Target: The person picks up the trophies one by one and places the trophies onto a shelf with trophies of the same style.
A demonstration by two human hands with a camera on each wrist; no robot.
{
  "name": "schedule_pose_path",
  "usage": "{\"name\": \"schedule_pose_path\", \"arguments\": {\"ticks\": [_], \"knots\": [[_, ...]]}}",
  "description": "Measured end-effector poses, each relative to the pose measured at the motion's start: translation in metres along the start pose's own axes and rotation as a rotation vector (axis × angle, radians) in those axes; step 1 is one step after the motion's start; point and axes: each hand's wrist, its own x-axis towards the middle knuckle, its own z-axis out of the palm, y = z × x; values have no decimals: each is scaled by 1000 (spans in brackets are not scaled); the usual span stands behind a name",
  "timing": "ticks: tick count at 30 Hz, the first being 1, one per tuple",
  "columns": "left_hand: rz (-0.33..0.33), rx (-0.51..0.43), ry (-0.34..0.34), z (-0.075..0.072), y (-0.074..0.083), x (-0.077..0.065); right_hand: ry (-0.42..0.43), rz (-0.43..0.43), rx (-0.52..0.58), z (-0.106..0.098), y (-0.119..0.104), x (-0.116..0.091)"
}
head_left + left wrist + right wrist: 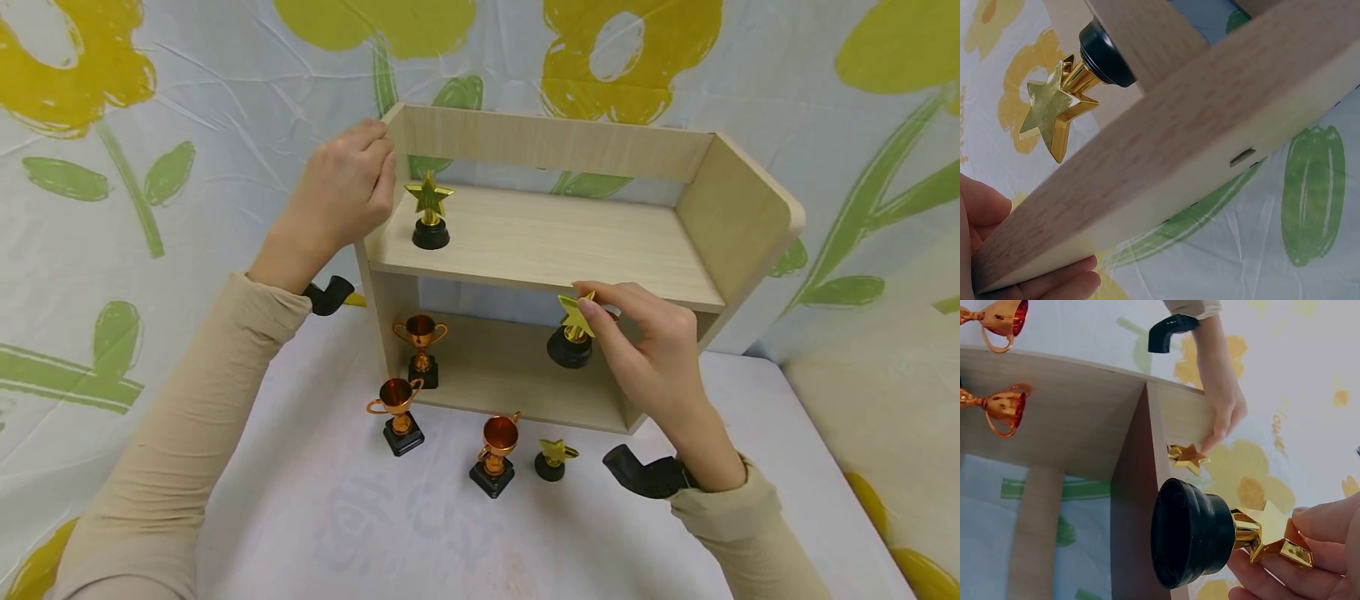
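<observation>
My right hand [652, 346] pinches a gold star trophy [576, 321] by its star, between thumb and fingers. The trophy hangs in front of the shelf's middle board, its black base [1191, 531] tilted and touching nothing visible. With thumb on one side and fingers on the other, my left hand [341, 187] grips the left side panel [1147, 144] of the wooden shelf [540, 233]. Another gold star trophy [430, 212] stands upright on the upper board, near that panel. A copper cup trophy [422, 350] is on the lower board at the left.
On the white tabletop [300, 500] before the shelf stand two copper cup trophies, one at left [397, 417] and one nearer the middle [495, 454]. Beside the latter is a smaller-looking gold star trophy [553, 458]. A flower-printed cloth [240, 108] hangs behind.
</observation>
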Motion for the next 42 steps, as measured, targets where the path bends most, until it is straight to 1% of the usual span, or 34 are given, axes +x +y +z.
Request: {"name": "schedule_pose_path", "arguments": {"ticks": [6,11,16,21,28,35,42], "knots": [[-7,-2,-11,0,0,0,-17,0,-10,0,-1,5],[-6,0,-6,0,0,0,-23,-8,-12,1,-1,9],[-9,-2,1,0,1,0,-13,-21,-21,1,-2,14],[-4,0,4,0,2,0,-1,-16,-2,0,-3,20],[-6,3,1,1,2,1,-34,-28,-42,-3,0,26],[-3,3,9,2,0,0,-53,-20,-20,-5,-2,33],[1,3,17,3,0,0,-44,-18,3,-5,-3,40]]}}
